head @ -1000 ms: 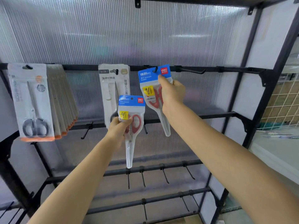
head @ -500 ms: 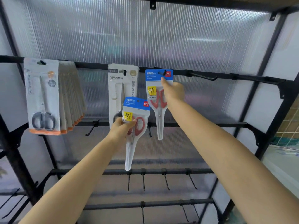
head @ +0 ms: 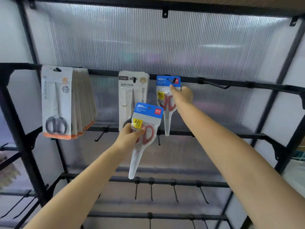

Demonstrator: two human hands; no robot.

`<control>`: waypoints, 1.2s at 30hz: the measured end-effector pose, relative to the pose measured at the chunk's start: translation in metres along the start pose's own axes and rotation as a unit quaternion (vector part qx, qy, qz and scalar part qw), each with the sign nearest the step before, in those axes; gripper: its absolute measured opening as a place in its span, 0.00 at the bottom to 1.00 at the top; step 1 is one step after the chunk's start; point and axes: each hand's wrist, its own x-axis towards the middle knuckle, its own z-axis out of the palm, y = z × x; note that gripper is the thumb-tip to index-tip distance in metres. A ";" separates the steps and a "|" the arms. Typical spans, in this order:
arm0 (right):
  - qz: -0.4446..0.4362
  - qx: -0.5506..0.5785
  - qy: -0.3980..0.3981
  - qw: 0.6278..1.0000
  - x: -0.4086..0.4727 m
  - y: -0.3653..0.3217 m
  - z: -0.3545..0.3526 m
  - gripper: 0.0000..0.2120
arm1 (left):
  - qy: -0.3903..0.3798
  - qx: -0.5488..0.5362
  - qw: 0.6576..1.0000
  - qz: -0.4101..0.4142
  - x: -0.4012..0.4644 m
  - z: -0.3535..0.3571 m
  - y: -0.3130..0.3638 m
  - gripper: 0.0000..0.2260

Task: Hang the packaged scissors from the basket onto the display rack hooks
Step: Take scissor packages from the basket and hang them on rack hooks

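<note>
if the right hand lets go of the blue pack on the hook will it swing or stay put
Probably swings a little: the blue pack hangs from one hook through its top hole. Likely settles straight, since the scissors' weight sits low. The clear sleeve looks thin and may flex under the right hand.

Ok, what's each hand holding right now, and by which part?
Left hand grips a red-handled scissors pack at its handle section. Right hand holds the pack on the hook just below its blue header.

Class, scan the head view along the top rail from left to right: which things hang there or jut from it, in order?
Thick stack of grey-handled scissor packs → beige scissor packs → blue-topped red-handled pack, touched by the right hand → bare hook.
</note>
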 end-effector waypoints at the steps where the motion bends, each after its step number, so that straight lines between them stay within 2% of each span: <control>1: -0.003 0.010 0.007 1.000 -0.001 0.000 0.000 0.16 | -0.002 -0.003 1.000 0.002 -0.001 0.001 0.002 0.05; 3: -0.051 0.011 0.021 0.998 -0.007 -0.001 -0.006 0.20 | -0.008 -0.009 1.000 0.011 -0.003 0.004 0.004 0.07; 5: -0.139 -0.014 0.011 0.990 -0.020 -0.003 -0.021 0.19 | -0.017 -0.012 0.999 0.025 -0.006 0.010 0.006 0.13; 7: -0.198 -0.052 -0.053 0.977 -0.037 -0.008 -0.040 0.15 | -0.029 -0.015 0.999 0.038 -0.009 0.017 0.006 0.14; 10: -0.226 -0.166 -0.160 0.946 -0.055 -0.015 -0.065 0.16 | -0.047 -0.027 0.996 0.067 -0.016 0.031 0.010 0.08; 12: -0.255 -0.215 -0.170 0.927 -0.061 -0.018 -0.075 0.14 | -0.053 -0.031 0.995 0.084 -0.018 0.037 0.012 0.08; 17: -0.294 -0.220 -0.181 0.913 -0.067 -0.030 -0.095 0.06 | -0.036 -0.029 0.994 0.096 -0.023 0.045 0.018 0.10; 21: -0.294 -0.241 -0.212 0.900 -0.071 -0.038 -0.103 0.06 | -0.031 -0.036 0.994 0.095 -0.026 0.044 0.019 0.11; 26: -0.333 -0.291 -0.179 0.879 -0.076 -0.041 -0.105 0.04 | -0.044 -0.037 0.993 0.103 -0.032 0.047 0.025 0.08; 33: -0.350 -0.284 -0.125 0.884 -0.072 -0.058 -0.109 0.04 | -0.065 -0.032 0.990 0.120 -0.038 0.050 0.028 0.05; 36: -0.343 -0.270 -0.101 0.894 -0.068 -0.066 -0.109 0.04 | -0.085 -0.071 0.987 0.115 -0.042 0.051 0.031 0.01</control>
